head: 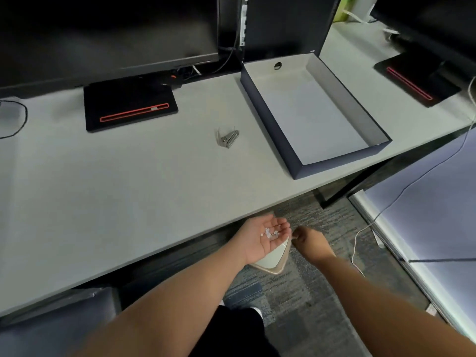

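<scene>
My left hand [260, 239] is held palm up below the front edge of the grey desk [128, 189], cupping several small white bits [269, 233] in its palm. My right hand [310, 242] hovers just to the right of it, back up, fingers curled toward the left palm; whether they pinch anything is hidden. Under both hands on the floor stands a beige bin [273, 261] with a white inside, partly covered by my left hand.
A small metal bracket [228, 139] lies mid-desk. An open dark box [316, 112] with a white inside sits at the right. Two monitor bases [130, 105] [418, 78] with red stripes stand on the desk. A white cable [386, 210] trails over the carpet.
</scene>
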